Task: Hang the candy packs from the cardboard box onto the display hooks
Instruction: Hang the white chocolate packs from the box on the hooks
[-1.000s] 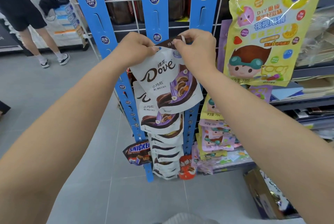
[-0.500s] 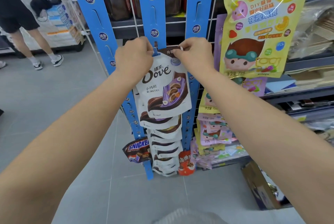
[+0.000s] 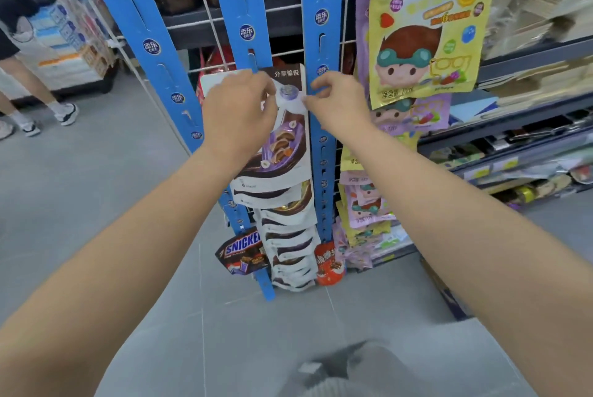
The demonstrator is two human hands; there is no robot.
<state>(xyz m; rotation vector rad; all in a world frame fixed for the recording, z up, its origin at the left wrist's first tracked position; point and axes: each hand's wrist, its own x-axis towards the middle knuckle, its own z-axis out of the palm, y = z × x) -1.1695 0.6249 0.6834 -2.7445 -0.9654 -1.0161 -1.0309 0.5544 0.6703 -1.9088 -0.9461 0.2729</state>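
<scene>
Left hand (image 3: 239, 108): fingers curled over the upper left of the pack (image 3: 284, 146), gripping it. Right hand (image 3: 340, 101): thumb and forefinger pinching the pack's right edge, just under its dark top band. Pack lies between the hands, straight ahead, long axis vertical with a slight tilt. Its top band sits against the middle strip (image 3: 247, 34), just below an open slot; left hand is nearer the strip. Hook and hang hole are hidden by the left fingers, so cannot tell whether the pack is seated. Judgement: seating turns on lining the hole up with the hook there. Hung packs (image 3: 288, 236) overlap down to the strip's lower end, Snickers (image 3: 244, 252) at its lower left. Yellow pack (image 3: 426, 27) hangs beside the right strip (image 3: 321, 27). Box (image 3: 441, 287) edge shows on the grey floor (image 3: 128, 204), low right. Bystander's legs (image 3: 29, 88) far left.
</scene>
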